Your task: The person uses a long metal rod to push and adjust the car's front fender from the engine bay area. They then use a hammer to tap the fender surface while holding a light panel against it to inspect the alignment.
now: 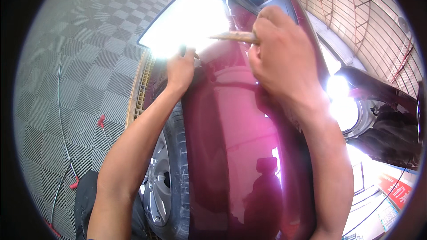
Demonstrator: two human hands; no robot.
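A glossy dark-red car fender [249,120] stretches below both hands. My right hand [284,53] is raised over it, fingers wrapped around a brown, wood-like stick [233,36]. The stick points left toward a bright panel light [187,18], and glare hides what its far end is. My left hand [180,69] is lower, near the panel's outer edge above the wheel. Its fingers are closed on a small dark, thin tool [197,56], whose tip is close to the paint; I cannot tell whether it touches.
Below the fender is a tyre with a silver wheel [160,178]. Thin metal rods with red handles [101,121] lie on the grey tiled floor [84,62]. A yellow grating [143,80] runs beside the car. At the right are the open engine bay and a headlamp opening [356,115].
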